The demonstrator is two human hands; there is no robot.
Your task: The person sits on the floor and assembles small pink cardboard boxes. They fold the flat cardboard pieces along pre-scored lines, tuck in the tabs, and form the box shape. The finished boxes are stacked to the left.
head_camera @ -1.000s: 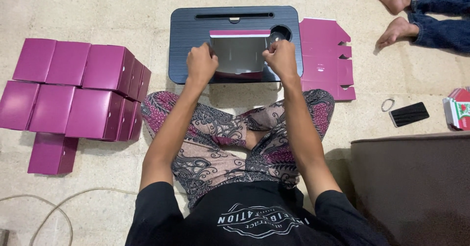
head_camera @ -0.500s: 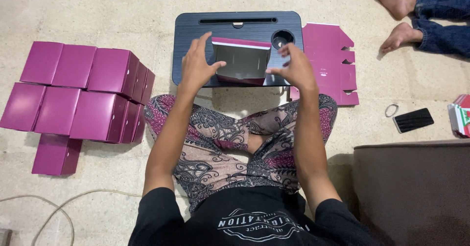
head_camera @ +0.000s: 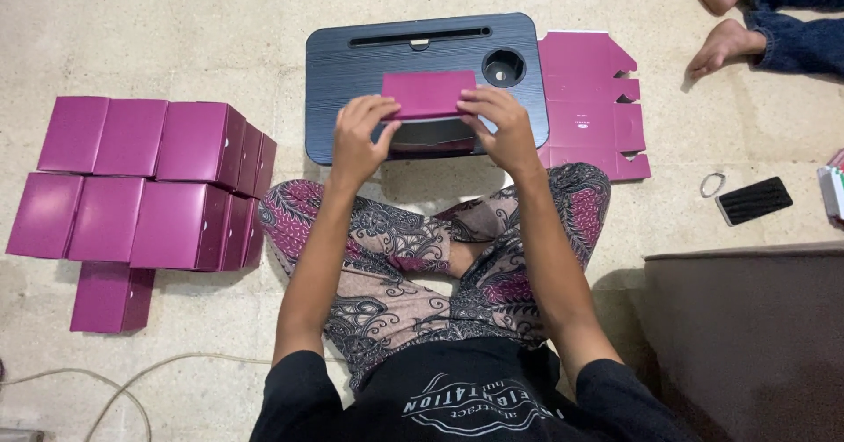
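Both arms reach forward; the left hand [head_camera: 362, 134] and right hand [head_camera: 499, 126] grip a magenta cardboard box [head_camera: 428, 94] by its ends, fingers curled, above a dark plastic lap tray [head_camera: 352, 73].

A person sits cross-legged on the floor [head_camera: 220, 29], both hands raised over a dark lap tray [head_camera: 352, 73]. The left hand [head_camera: 359, 134] and the right hand [head_camera: 501, 126] each close their grip on an end of a magenta box [head_camera: 428, 93], its lid flap level. At three o'clock from the tray lies a stack of flat magenta box blanks [head_camera: 589, 99]. At nine o'clock stand rows of folded magenta boxes [head_camera: 141, 187]. Toward four o'clock lie a black phone [head_camera: 753, 199] and a small ring [head_camera: 712, 184]. Another person's bare feet [head_camera: 721, 38] show at one o'clock.
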